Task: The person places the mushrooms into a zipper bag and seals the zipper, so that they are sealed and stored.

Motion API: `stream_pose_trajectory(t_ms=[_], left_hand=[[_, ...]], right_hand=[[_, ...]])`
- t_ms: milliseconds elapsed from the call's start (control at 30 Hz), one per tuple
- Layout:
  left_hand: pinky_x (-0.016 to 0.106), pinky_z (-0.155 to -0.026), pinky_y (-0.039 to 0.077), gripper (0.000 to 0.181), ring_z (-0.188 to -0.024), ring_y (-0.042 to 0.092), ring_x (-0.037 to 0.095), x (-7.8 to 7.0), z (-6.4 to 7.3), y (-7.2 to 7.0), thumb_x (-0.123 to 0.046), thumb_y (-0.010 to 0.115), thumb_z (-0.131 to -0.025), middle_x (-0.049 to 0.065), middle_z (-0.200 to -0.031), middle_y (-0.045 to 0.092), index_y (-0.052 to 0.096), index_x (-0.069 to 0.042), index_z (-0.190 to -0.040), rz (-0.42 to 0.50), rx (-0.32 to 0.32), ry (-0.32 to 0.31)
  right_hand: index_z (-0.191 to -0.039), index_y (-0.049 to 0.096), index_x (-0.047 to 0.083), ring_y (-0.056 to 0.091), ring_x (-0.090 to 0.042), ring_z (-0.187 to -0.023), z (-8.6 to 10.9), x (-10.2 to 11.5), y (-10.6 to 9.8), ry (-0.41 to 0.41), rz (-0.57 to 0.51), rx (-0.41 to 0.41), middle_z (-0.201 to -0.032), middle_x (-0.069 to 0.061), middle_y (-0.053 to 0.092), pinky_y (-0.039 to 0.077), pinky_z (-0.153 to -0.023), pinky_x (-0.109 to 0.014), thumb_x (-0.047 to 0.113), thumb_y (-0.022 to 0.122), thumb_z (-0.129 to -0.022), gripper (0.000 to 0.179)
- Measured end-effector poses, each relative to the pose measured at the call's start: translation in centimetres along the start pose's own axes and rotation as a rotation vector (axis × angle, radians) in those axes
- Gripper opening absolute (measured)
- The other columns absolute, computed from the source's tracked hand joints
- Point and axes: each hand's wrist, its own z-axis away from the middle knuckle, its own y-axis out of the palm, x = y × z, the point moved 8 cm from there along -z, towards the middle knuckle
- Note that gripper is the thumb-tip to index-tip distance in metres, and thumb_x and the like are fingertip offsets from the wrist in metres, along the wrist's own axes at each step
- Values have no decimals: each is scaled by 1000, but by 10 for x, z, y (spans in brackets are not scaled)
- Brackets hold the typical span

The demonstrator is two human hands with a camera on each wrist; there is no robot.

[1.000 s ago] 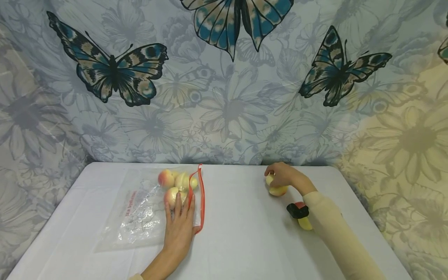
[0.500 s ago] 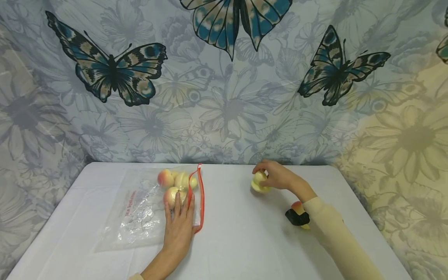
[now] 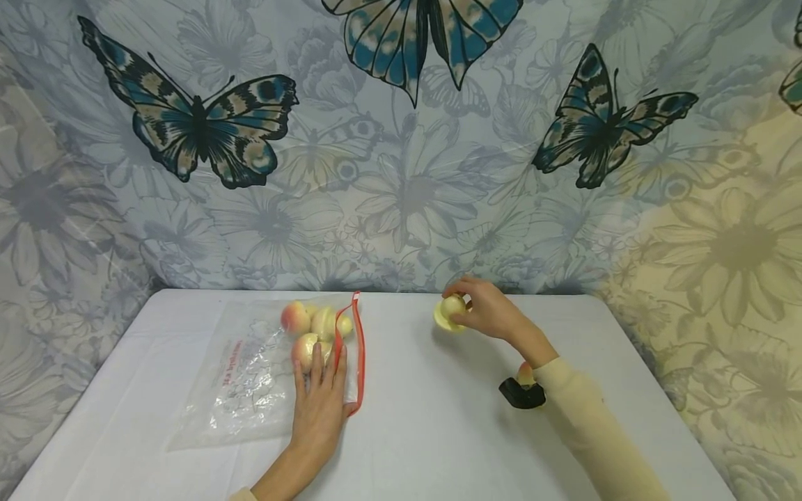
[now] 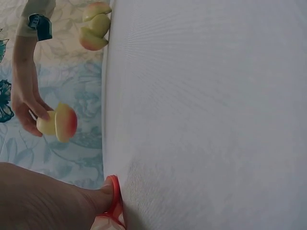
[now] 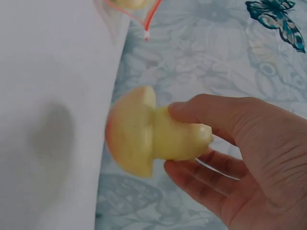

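My right hand (image 3: 485,306) holds a toy mushroom (image 5: 129,136) by its pale yellow stem, thumb on one side and fingers on the other. Its red-and-yellow cap points downward, and a shadow falls on the table below. On the left, a clear plastic bag (image 3: 250,376) with a red-edged opening (image 3: 361,348) lies flat with several similar mushrooms (image 3: 296,318) inside. My left hand (image 3: 319,414) rests on the bag with straight fingers, fingertips over the nearest mushroom. In the left wrist view its thumb touches the red edge.
Another toy mushroom (image 4: 100,26) lies on the right part of the white table (image 3: 401,445). In the head view the right sleeve (image 3: 592,417) and a black wrist device (image 3: 523,394) partly cover it. A butterfly-patterned wall covering (image 3: 401,229) stands behind the table's far edge.
My right hand has lifted the mushroom and carried it leftward from the table's right side, with the cap turning downward. The left hand and the bag have stayed in place.
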Motion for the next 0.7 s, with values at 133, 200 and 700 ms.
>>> stream_pose_trajectory(t_ms=[133, 200, 700], left_hand=[[65, -111, 19, 102, -144, 24, 42, 0, 0, 0, -35, 86, -62, 18, -150, 42, 42, 2, -146, 3, 5, -3], [65, -111, 19, 102, -144, 24, 42, 0, 0, 0, -35, 86, -62, 17, -150, 42, 42, 1, -146, 6, 5, -5], [64, -112, 18, 102, -144, 23, 42, 2, -1, 2, -35, 86, -64, 17, -151, 42, 39, 1, -147, 22, 17, -13]], right_hand=[[-111, 68, 0, 59, -29, -100, -2, 0, 3, 15, -96, -96, -108, -11, 64, 57, -78, -42, 0, 78, -78, 34], [-111, 67, 0, 59, -29, -99, -2, -1, 7, 16, -145, -150, -107, -12, 63, 57, -78, -43, 0, 78, -78, 34], [-116, 65, -2, 62, -36, -109, 4, -18, 57, 134, -471, -426, -118, -20, 62, 58, -79, -37, 3, 78, -81, 38]])
